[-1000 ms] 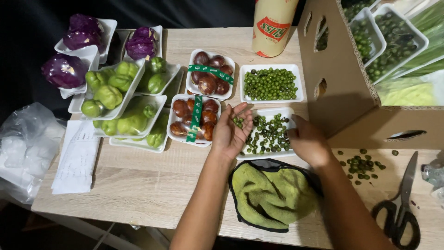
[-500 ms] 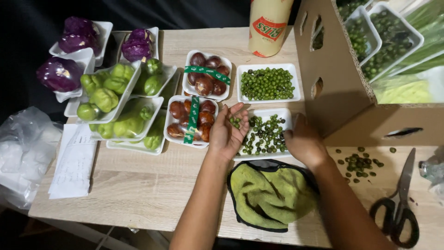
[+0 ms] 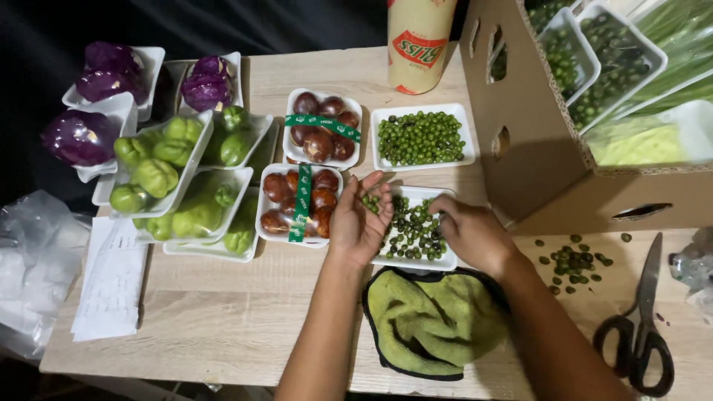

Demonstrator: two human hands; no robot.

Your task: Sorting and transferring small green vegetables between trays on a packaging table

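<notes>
Left hand cupped palm-up, few small green berries resting in it, held over left rim of white tray at table's middle. Right hand reaches into same tray, fingers curled among dark green berries; grip hidden. Step looks like sorting berries. Next move likely needs careful pinch, cupped palm kept level.
</notes>
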